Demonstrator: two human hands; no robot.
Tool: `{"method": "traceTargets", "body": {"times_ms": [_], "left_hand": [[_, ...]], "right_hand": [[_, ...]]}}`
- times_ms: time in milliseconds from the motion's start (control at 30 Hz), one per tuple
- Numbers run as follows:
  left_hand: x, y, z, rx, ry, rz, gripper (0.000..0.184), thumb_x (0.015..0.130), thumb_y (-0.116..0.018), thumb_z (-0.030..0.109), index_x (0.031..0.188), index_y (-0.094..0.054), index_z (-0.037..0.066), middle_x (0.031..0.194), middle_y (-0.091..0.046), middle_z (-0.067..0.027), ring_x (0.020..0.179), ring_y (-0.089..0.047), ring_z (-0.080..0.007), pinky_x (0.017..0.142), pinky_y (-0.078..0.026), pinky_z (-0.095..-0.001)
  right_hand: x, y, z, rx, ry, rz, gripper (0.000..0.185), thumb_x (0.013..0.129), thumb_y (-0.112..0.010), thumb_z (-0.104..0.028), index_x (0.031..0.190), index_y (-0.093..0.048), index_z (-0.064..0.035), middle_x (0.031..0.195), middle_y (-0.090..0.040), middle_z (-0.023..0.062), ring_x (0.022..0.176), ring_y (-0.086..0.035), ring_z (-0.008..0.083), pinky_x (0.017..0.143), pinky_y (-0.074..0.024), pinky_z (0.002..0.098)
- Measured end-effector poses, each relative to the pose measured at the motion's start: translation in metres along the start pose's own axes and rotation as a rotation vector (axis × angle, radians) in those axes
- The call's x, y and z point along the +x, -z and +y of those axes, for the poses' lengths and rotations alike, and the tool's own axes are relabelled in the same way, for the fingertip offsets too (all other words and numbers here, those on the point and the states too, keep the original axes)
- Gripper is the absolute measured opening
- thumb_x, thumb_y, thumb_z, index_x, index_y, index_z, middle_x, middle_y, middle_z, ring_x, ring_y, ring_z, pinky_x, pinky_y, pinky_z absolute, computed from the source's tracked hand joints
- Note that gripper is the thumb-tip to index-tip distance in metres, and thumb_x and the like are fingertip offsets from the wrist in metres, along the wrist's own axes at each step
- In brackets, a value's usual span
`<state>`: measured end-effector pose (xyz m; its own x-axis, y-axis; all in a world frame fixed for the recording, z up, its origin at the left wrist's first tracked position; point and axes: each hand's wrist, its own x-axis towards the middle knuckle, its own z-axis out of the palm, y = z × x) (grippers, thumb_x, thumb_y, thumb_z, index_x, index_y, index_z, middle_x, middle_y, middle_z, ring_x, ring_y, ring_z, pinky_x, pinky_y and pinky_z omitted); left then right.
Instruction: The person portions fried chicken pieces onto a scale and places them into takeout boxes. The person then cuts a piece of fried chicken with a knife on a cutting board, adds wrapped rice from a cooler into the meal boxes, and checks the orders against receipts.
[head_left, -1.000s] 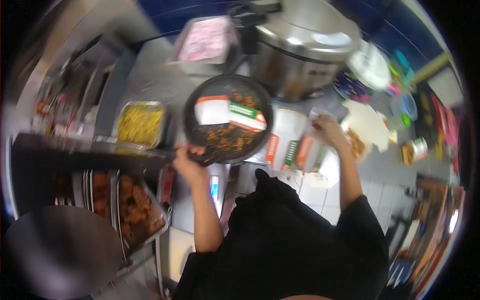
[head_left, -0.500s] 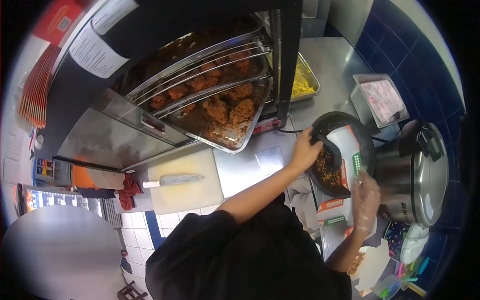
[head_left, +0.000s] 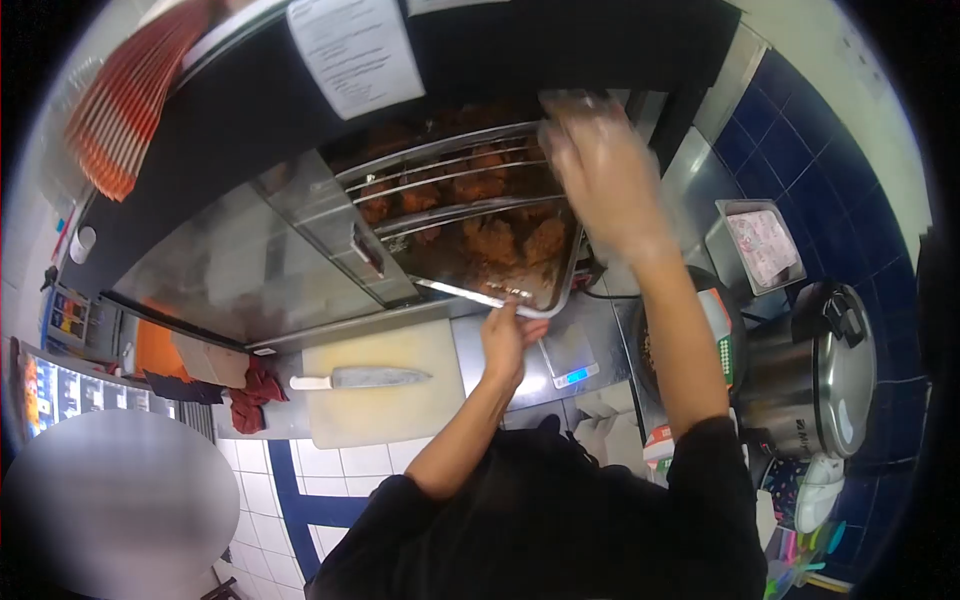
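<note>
My left hand point(head_left: 505, 340) is bare and grips the front rim of the metal tray point(head_left: 556, 300), thumb on top and fingers beneath. The tray holds browned fried chicken pieces point(head_left: 495, 242) and crumbs. It juts from the opening of a glass-sided warming cabinet point(head_left: 230, 255). My right hand point(head_left: 605, 175), in a clear glove, is raised in front of the cabinet's right side, above the tray. Motion smears its fingers, so I cannot make out whether they hold anything. Wire racks point(head_left: 450, 180) with more reddish chicken pieces are behind and above the tray.
A knife point(head_left: 375, 377) lies on a cutting board point(head_left: 385, 425). A small scale point(head_left: 568, 352) with a lit display is beside it. At right are a dark round pan point(head_left: 700, 285) with a carton point(head_left: 718, 312), a steel cooker point(head_left: 790, 380) and a steel container point(head_left: 762, 245).
Both hands have left the dark pan. My left hand now grips the tray's rim, and my gloved right hand has risen to the cabinet. The view has shifted, and the scale's display is lit.
</note>
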<state>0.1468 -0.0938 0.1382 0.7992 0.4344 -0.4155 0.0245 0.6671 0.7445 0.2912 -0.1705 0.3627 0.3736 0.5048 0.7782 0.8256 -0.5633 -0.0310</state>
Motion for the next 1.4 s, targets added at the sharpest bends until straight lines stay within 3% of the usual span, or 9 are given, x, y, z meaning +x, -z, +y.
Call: {"method": "traceTargets", "body": {"times_ms": [100,133,333,533,667,700,800,1167,1400], "left_hand": [[0.025,-0.018,-0.011,-0.102,0.009,-0.084,0.037,0.106,-0.049,0.027,0.115,-0.053,-0.008,0.104,-0.065,-0.0224,0.095,-0.071,-0.0299,0.08,-0.059,-0.0375],[0.04,-0.021,-0.021,-0.132,0.003,-0.115,0.039,0.106,-0.049,0.027,0.117,-0.053,-0.01,0.106,-0.065,-0.0236,0.096,-0.071,-0.0302,0.081,-0.059,-0.0381],[0.088,-0.025,-0.002,-0.012,0.054,-0.314,0.046,0.104,-0.053,0.035,0.123,-0.056,-0.008,0.114,-0.067,-0.0191,0.093,-0.071,-0.0275,0.08,-0.058,-0.0363],[0.026,0.121,0.046,0.826,-0.031,-0.738,0.036,0.103,-0.057,0.029,0.123,-0.062,0.0,0.105,-0.07,-0.0125,0.086,-0.068,-0.0183,0.075,-0.057,-0.0318],[-0.02,0.27,0.096,1.1,-0.123,-0.195,0.029,0.097,-0.054,0.008,0.122,-0.062,-0.004,0.103,-0.072,-0.0165,0.082,-0.07,-0.021,0.075,-0.056,-0.034],[-0.014,0.332,0.086,1.307,-0.346,0.005,0.033,0.093,-0.054,0.012,0.123,-0.065,0.001,0.099,-0.074,-0.0187,0.091,-0.072,-0.0336,0.079,-0.056,-0.041],[-0.024,0.404,0.108,2.024,-0.418,0.426,0.055,0.088,-0.054,0.009,0.144,-0.051,0.013,0.141,-0.057,-0.0151,0.128,-0.055,-0.036,0.102,-0.045,-0.055],[-0.025,0.443,0.132,2.302,-0.414,0.088,0.035,0.086,-0.059,0.008,0.12,-0.057,0.013,0.122,-0.061,-0.0096,0.125,-0.053,-0.0292,0.111,-0.036,-0.0583],[-0.099,0.391,0.12,2.103,-0.397,0.023,0.031,0.084,-0.065,0.022,0.108,-0.054,0.005,0.095,-0.062,-0.0154,0.089,-0.065,-0.0347,0.075,-0.055,-0.048]], "right_hand": [[0.029,-0.045,0.034,-0.425,0.332,-0.312,0.036,0.097,-0.055,-0.018,0.129,-0.06,-0.0015,0.125,-0.064,0.0206,0.111,-0.064,0.0363,0.101,-0.0497,0.0443],[0.053,-0.071,0.046,-0.25,0.006,-0.581,0.038,0.099,-0.051,-0.021,0.132,-0.058,-0.0039,0.131,-0.062,0.0199,0.115,-0.063,0.0357,0.101,-0.0498,0.0427],[0.099,-0.117,0.04,-0.343,0.027,-0.483,0.038,0.1,-0.05,-0.024,0.133,-0.058,-0.0066,0.131,-0.062,0.0184,0.119,-0.061,0.0363,0.099,-0.0494,0.0443],[0.121,-0.144,0.004,-0.396,0.048,-0.524,0.038,0.099,-0.05,-0.023,0.132,-0.059,-0.0067,0.132,-0.062,0.0181,0.12,-0.06,0.0362,0.1,-0.0485,0.0444],[0.12,-0.133,-0.007,-0.408,0.033,-0.528,0.037,0.098,-0.05,-0.022,0.131,-0.059,-0.0068,0.132,-0.062,0.0178,0.121,-0.059,0.0361,0.101,-0.0478,0.0444],[0.12,-0.131,-0.009,-0.416,0.044,-0.526,0.037,0.098,-0.05,-0.022,0.131,-0.059,-0.0068,0.132,-0.062,0.0178,0.121,-0.059,0.0361,0.101,-0.0477,0.0444],[0.117,-0.127,-0.016,-0.442,0.086,-0.52,0.037,0.097,-0.051,-0.021,0.13,-0.06,-0.0069,0.132,-0.062,0.0176,0.121,-0.059,0.036,0.102,-0.0472,0.0444],[0.113,-0.105,-0.034,-0.517,0.191,-0.449,0.036,0.096,-0.052,-0.019,0.128,-0.061,-0.0071,0.133,-0.061,0.0169,0.123,-0.057,0.0358,0.104,-0.0454,0.0445],[0.111,-0.087,-0.038,-0.547,0.17,-0.41,0.036,0.094,-0.052,-0.017,0.127,-0.062,-0.0072,0.133,-0.061,0.0165,0.124,-0.056,0.0357,0.106,-0.0443,0.0445]]}}
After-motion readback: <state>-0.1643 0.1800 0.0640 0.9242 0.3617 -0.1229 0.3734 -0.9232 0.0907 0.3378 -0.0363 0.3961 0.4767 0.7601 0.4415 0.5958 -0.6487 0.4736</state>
